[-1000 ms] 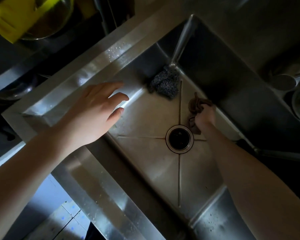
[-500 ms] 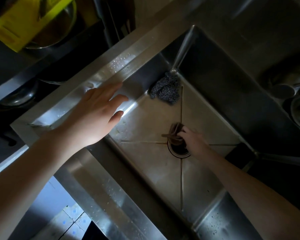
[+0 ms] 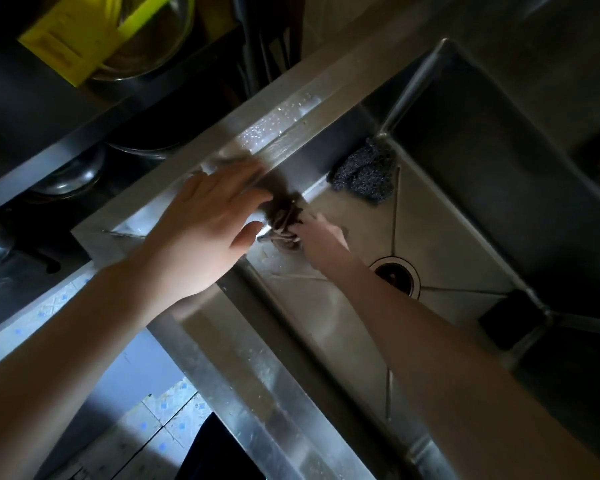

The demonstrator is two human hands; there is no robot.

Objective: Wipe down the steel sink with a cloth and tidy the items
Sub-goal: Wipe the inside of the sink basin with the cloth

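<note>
The steel sink (image 3: pixel 326 323) fills the middle of the view, with its round drain (image 3: pixel 395 275) right of centre. My right hand (image 3: pixel 317 233) grips a bunched brown cloth (image 3: pixel 284 220) and holds it against the basin's left wall where wall meets floor. My left hand (image 3: pixel 205 223) rests with straight fingers on the sink's left rim, just above the cloth. A dark steel-wool scourer (image 3: pixel 364 174) lies in the far corner of the basin.
A dark block (image 3: pixel 510 318) sits at the basin's right edge. Steel bowls (image 3: pixel 146 46) and a yellow board (image 3: pixel 73 39) are stacked on a rack beyond the rim. Tiled floor (image 3: pixel 146 420) shows below the sink's front edge.
My right hand has carried the cloth from the right side of the basin, over the drain, to the left wall. My left hand stays on the rim.
</note>
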